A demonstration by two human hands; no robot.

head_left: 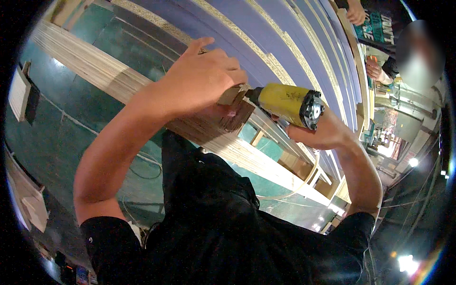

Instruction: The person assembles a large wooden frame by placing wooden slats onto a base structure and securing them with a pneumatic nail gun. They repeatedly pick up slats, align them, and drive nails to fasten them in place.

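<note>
My right hand (311,133) is wrapped round the grip of a yellow nail gun (284,100) with a black rear cap. The tool lies sideways, its nose pointing left and meeting or nearly meeting a small wooden block (232,96). Over that block my left hand (206,73) is closed, its fingers bent across the far side. Just beneath sits a dark brown stack of boards (209,124) with layered edges, on top of a long pale beam of stacked strips (85,59). Part of the grip and the left fingertips are hidden.
Large purple-blue panels with chipboard strips (247,40) fill the far side. A pale hose (309,176) hangs below the nail gun. At the far right stands another person (387,40), hands by the panel edge. Boards (20,92) lie at the left on the green floor (61,137).
</note>
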